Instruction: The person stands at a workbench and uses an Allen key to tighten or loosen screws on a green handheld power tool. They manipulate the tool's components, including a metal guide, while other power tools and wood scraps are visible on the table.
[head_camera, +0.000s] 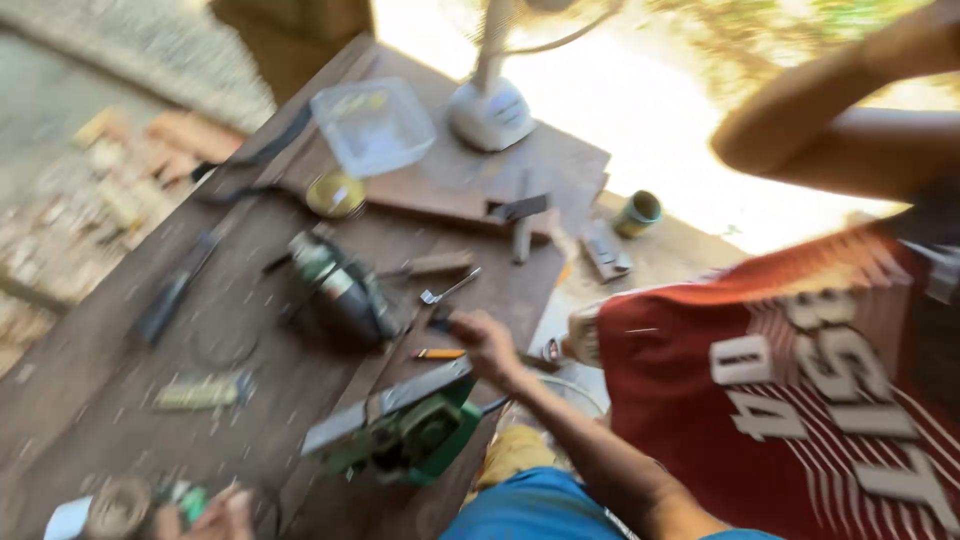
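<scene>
Pencil (440, 353) near the worktop (120, 330) right edge: our right hand (487, 343), seemingly loosely curled, should pinch it squarely.

The person's right arm is bare along all that shows of it, from the lower middle of the frame up to the right grip (488, 345), which is uncovered too. At the bottom edge sits bright blue cloth (530, 512), smooth and plain, seemingly worn by the person. The left grip (225, 515), in the lower left corner, is likewise bare, though motion blur hides its finer detail.
</scene>
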